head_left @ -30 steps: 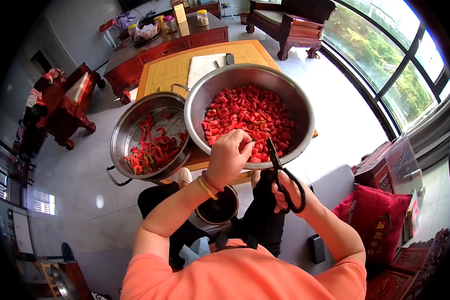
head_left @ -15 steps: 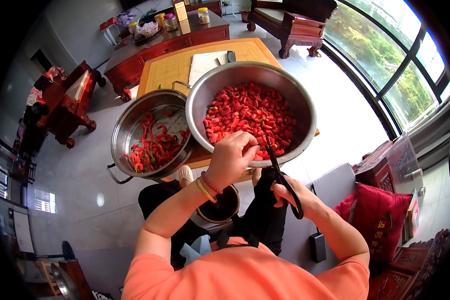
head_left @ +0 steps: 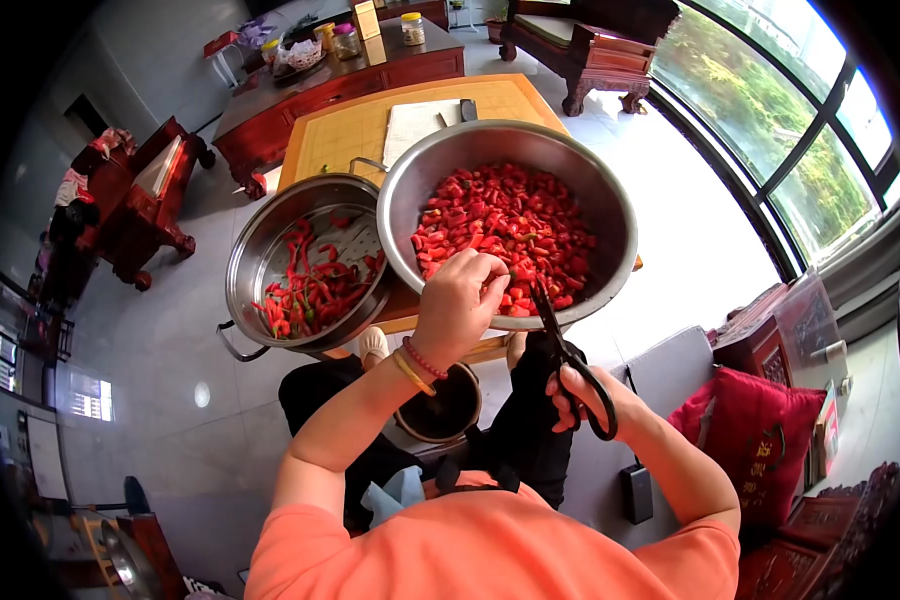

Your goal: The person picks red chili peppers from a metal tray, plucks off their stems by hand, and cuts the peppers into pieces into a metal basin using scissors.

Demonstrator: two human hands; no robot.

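Over the near rim of a large metal basin, my left hand is closed in a pinch; anything between its fingertips is hidden. Cut pieces of red chili pepper cover the basin's bottom. My right hand grips black-handled scissors by their loops. Their blades point up and away, close to the left fingertips at the basin's near edge. To the left stands a steel pot with side handles, overlapped by the basin. Whole red chilies lie inside it.
Both vessels stand on a yellow wooden table, with a white board and a dark-handled knife behind the basin. A dark round bin sits between my legs. To the right lies a red cushion.
My left hand has shifted slightly left and up, away from the scissors. My right hand has dropped a little, and the scissor tips have come down with it.
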